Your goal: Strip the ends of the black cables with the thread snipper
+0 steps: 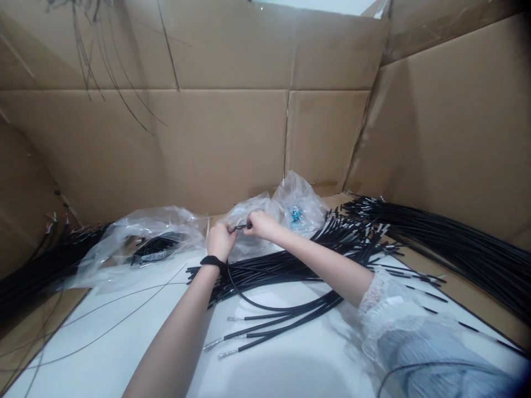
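My left hand (221,242), with a black band at its wrist, is closed in a pinch around a black cable (243,298). From below that hand the cable curves down and off to the right. My right hand (262,225) pinches the dark end piece between the two hands. Whether this piece is the cable's own end or a separate small part, I cannot tell. Under my forearms lies a bundle of black cables (265,271). Nearer to me, several cables with bare silvery ends (228,354) rest on the white surface (290,359).
Clear plastic bags (141,221) stand behind the hands; one bag (301,193) holds small blue parts (296,214). More black cables lie at the right (448,237) and the left (45,265). Cardboard walls (224,143) enclose the back and sides. Thin wires (112,301) cross the left side.
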`<action>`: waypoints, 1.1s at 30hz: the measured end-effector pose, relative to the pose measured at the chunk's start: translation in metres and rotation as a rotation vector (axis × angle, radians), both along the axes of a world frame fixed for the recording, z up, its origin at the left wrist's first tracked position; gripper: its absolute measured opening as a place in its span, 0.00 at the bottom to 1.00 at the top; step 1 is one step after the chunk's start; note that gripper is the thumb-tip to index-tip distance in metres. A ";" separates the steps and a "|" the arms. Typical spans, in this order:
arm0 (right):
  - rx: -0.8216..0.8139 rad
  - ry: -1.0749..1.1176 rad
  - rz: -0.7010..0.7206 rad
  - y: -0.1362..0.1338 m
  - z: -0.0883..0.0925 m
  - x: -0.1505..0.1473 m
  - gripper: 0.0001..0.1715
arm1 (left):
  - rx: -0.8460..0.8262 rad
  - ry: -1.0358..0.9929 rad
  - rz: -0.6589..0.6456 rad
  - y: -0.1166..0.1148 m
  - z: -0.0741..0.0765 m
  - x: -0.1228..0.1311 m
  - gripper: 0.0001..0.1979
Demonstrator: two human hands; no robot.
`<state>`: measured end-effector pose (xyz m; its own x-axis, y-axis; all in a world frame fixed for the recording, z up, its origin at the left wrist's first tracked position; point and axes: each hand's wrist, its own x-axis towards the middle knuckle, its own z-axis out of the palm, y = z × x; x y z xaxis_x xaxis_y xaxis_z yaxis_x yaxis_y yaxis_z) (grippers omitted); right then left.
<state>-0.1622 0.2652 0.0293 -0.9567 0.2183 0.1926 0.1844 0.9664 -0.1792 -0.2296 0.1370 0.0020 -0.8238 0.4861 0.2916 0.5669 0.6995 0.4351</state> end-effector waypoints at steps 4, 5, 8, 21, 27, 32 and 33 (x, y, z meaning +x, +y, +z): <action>0.000 0.002 -0.009 -0.004 0.000 -0.001 0.16 | -0.015 0.015 -0.003 0.001 0.001 0.002 0.07; -0.003 0.003 -0.005 -0.005 0.000 0.000 0.16 | -0.018 0.019 -0.001 0.001 0.001 0.002 0.07; -0.019 0.004 0.019 -0.007 -0.001 0.001 0.15 | -0.024 0.022 0.006 0.002 0.001 0.003 0.06; -0.088 0.040 0.033 -0.009 -0.004 0.001 0.11 | 0.126 -0.083 -0.004 0.002 0.000 0.005 0.05; -0.229 0.246 -0.076 0.012 0.000 0.009 0.18 | 0.359 -0.187 -0.076 -0.002 0.012 0.004 0.09; -0.577 0.599 -0.062 0.012 0.013 0.022 0.24 | 0.567 -0.246 -0.221 -0.007 0.046 0.031 0.13; -0.749 0.656 0.007 0.008 0.018 0.027 0.23 | 0.589 -0.250 -0.249 -0.008 0.053 0.039 0.13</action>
<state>-0.1356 0.2736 0.0474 -0.7121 0.4943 0.4986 -0.1752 0.5626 -0.8080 -0.1902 0.1288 0.0554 -0.7847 0.4886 0.3814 0.5136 0.1679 0.8415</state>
